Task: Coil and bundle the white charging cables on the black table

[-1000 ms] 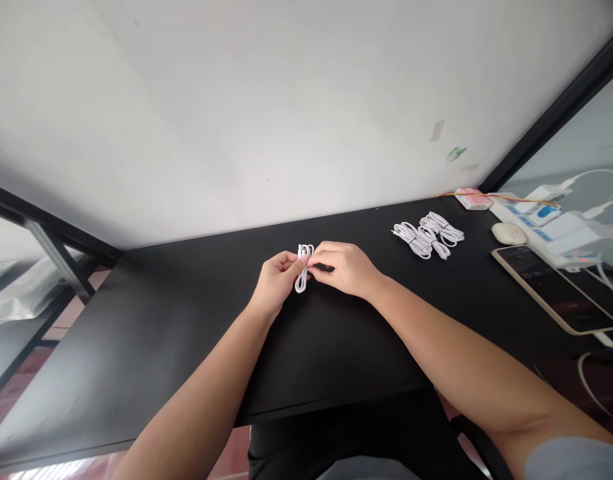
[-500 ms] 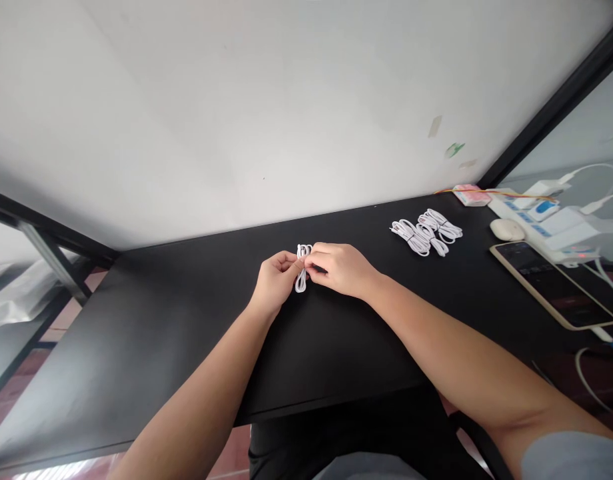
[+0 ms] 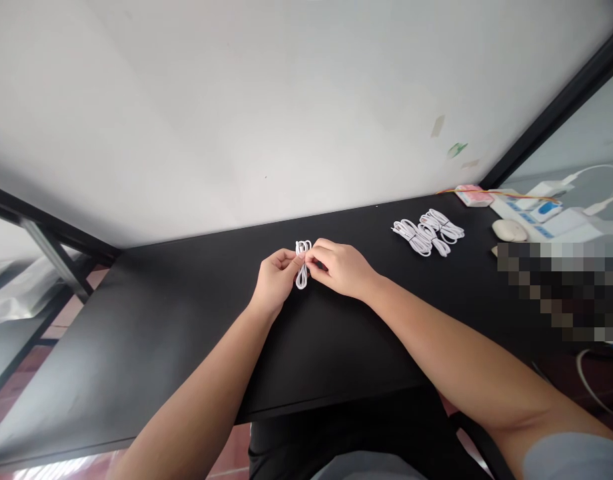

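A white cable (image 3: pixel 301 279), coiled into a narrow looped bundle, stands out against the black desk between my two hands. My left hand (image 3: pixel 276 279) is closed, its thumb and fingers pinching the bundle at mid-length from the left. From the right, my right hand (image 3: pixel 339 267) meets the same spot with thumb and fingertips pinched together at the bundle's waist. What lies between those right fingertips is too small to make out. Loops of the cable show above and below the fingers.
Several bundled white cables (image 3: pixel 429 233) with dark ties around their middles lie to the right on the black desk (image 3: pixel 186 320). Farther right are a white rounded case (image 3: pixel 509 231), a power strip with plugged-in chargers (image 3: pixel 569 223), a pink-and-white box (image 3: pixel 474 195) and a pixelated area. A wall (image 3: pixel 236 133) rises behind.
Both hands stay at the bundle, with only slight shifts of the fingers. The cable bundle sits marginally higher in view. An area at the right, where a phone showed, is now pixelated.
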A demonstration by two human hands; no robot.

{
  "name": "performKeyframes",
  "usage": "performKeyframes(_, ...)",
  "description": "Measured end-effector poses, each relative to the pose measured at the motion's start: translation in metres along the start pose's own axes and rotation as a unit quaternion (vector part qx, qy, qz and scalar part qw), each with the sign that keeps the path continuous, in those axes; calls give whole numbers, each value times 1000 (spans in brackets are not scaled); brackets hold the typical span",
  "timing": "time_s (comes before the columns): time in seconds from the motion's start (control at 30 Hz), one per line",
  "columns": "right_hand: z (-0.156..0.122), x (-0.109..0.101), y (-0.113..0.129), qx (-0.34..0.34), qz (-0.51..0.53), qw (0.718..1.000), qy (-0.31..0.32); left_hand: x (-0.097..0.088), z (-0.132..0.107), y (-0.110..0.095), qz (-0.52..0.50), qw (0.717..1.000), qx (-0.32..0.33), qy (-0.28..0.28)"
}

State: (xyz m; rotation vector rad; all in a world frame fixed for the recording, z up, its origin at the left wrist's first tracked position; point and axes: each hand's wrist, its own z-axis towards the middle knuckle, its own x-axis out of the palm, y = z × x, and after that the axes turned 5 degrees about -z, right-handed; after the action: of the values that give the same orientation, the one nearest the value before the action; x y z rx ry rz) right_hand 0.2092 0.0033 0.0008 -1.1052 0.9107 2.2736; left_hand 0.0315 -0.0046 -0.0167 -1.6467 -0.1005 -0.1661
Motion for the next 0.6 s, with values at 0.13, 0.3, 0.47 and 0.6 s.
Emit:
performKeyframes(0.13,0,0,-5,40,55,996,-51,1,1,-1,-22,1000,-10,-12)
performKeyframes(0.3,1,2,-15,94,99,989,-59,-1,4,-1,-61,997,-30,-34)
performKeyframes(0.47,0,5,-12,120,129,984,21,-1,4,-2,-112,993,-20,-32)
performKeyframes(0.6,1,8,-11,135,116,984,32,0,3,-1,-121,993,-16,-10)
